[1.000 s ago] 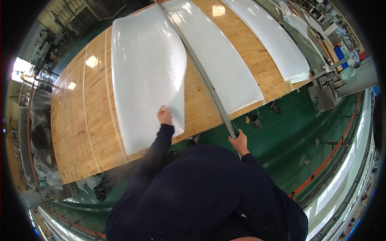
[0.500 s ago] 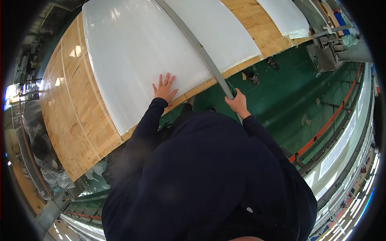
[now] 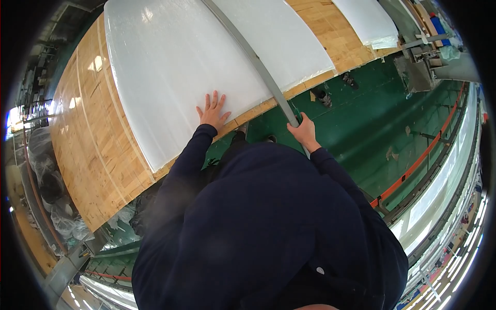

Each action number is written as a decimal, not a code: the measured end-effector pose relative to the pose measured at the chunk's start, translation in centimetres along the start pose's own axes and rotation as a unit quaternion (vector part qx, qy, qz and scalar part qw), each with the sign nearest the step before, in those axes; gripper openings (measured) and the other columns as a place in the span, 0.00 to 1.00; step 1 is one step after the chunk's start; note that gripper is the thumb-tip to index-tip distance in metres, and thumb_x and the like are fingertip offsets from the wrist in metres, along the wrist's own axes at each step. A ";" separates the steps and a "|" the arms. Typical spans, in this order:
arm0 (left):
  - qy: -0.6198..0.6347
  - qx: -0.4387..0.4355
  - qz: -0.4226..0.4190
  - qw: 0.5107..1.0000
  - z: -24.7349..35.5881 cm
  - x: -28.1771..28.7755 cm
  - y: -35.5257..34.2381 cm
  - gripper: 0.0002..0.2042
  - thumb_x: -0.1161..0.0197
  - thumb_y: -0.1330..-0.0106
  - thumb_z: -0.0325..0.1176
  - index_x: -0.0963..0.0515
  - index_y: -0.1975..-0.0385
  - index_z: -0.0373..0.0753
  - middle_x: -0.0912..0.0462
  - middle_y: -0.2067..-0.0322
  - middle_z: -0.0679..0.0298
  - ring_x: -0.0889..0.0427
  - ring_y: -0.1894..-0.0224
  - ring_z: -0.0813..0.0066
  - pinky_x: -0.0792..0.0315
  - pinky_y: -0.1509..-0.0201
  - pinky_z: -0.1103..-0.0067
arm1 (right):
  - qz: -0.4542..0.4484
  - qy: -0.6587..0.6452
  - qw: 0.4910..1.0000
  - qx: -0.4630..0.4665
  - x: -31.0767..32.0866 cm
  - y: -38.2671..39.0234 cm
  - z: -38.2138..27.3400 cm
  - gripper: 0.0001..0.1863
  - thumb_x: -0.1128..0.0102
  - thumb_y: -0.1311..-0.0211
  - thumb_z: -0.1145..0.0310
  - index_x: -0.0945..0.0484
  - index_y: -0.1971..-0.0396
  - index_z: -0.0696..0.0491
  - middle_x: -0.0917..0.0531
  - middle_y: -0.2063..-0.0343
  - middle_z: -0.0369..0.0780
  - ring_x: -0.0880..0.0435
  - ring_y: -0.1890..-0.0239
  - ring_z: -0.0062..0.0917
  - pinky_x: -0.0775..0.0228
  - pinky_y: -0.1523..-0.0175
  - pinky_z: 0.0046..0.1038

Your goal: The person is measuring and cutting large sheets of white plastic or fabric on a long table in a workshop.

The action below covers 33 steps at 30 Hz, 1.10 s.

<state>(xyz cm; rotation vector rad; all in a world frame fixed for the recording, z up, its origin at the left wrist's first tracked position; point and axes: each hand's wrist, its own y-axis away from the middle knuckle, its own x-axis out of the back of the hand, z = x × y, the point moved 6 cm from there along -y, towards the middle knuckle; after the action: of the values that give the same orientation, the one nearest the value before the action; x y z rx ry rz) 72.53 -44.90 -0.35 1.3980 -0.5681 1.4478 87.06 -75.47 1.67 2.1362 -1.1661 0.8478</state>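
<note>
A wooden desk (image 3: 98,150) is standing on a green floor (image 3: 372,129). The white sheet (image 3: 175,67) is lying flat, long axis running away. The left hand (image 3: 212,111) is pressing it, fingers spread. The right hand (image 3: 304,132) is gripping what seems a long grey straightedge (image 3: 253,57), also pointing away.

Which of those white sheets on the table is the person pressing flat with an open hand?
The big left sheet: the left hand lies spread on its near edge. The strip separates it from the middle sheet; the far right sheet lies apart.
</note>
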 end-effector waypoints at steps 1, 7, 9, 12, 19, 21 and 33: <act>0.001 0.000 -0.003 1.000 0.0 0.0 0.0 0.34 0.47 0.39 0.52 0.52 0.34 0.59 0.63 0.31 0.68 0.66 0.30 0.60 0.61 0.39 0.41 | -0.006 0.004 1.000 -0.007 0.0 0.0 0.0 0.33 0.35 0.60 0.56 0.29 0.57 0.67 0.20 0.72 0.53 0.20 0.67 0.45 0.28 0.61 0.38; 0.023 0.013 0.006 1.000 0.2 0.4 0.1 0.34 0.44 0.42 0.48 0.50 0.35 0.57 0.62 0.32 0.68 0.66 0.30 0.58 0.60 0.40 0.40 | 0.027 0.023 0.999 0.032 1.2 0.2 -1.2 0.33 0.35 0.61 0.57 0.28 0.57 0.65 0.20 0.72 0.53 0.20 0.67 0.46 0.28 0.61 0.37; 0.034 0.022 0.022 0.999 0.8 0.7 0.1 0.35 0.42 0.44 0.45 0.48 0.36 0.56 0.60 0.32 0.67 0.64 0.30 0.57 0.58 0.40 0.40 | 0.014 0.007 1.000 0.008 1.7 0.3 -1.3 0.33 0.34 0.61 0.57 0.29 0.56 0.65 0.20 0.70 0.54 0.20 0.65 0.45 0.28 0.60 0.37; -0.037 -0.075 -0.002 0.996 3.7 0.9 -0.7 0.36 0.41 0.49 0.38 0.46 0.37 0.55 0.55 0.33 0.65 0.60 0.31 0.55 0.52 0.40 0.42 | 0.037 -0.010 0.999 0.026 2.6 0.4 -2.4 0.32 0.33 0.63 0.58 0.28 0.59 0.67 0.20 0.69 0.53 0.20 0.63 0.43 0.29 0.59 0.35; 0.071 -0.059 -0.023 0.995 5.0 1.0 -2.4 0.29 0.43 0.49 0.32 0.36 0.42 0.52 0.43 0.38 0.62 0.50 0.34 0.54 0.45 0.37 0.55 | 0.025 -0.028 0.999 0.003 2.8 0.5 -3.5 0.31 0.32 0.64 0.58 0.27 0.61 0.66 0.20 0.69 0.53 0.20 0.63 0.44 0.29 0.58 0.35; 0.092 -0.073 0.064 0.991 3.5 1.5 -2.6 0.27 0.44 0.48 0.30 0.35 0.43 0.49 0.37 0.41 0.60 0.44 0.36 0.54 0.43 0.38 0.59 | 0.018 -0.037 0.999 0.024 2.4 0.9 -3.5 0.31 0.32 0.64 0.58 0.27 0.62 0.66 0.21 0.69 0.53 0.20 0.63 0.44 0.29 0.58 0.35; 0.021 -0.123 0.105 0.987 -11.1 4.5 7.0 0.12 0.41 0.45 0.30 0.23 0.60 0.43 0.22 0.56 0.62 0.28 0.49 0.61 0.33 0.44 0.70 | -0.031 -0.047 0.998 -0.007 -2.2 5.3 -6.7 0.36 0.34 0.62 0.58 0.30 0.55 0.69 0.21 0.66 0.56 0.20 0.61 0.45 0.29 0.57 0.35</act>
<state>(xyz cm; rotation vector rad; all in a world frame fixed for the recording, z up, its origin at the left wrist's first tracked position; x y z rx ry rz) 62.09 -36.56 3.50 1.1368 -0.8594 1.5104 79.82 -72.04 5.25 2.2094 -1.1416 0.7161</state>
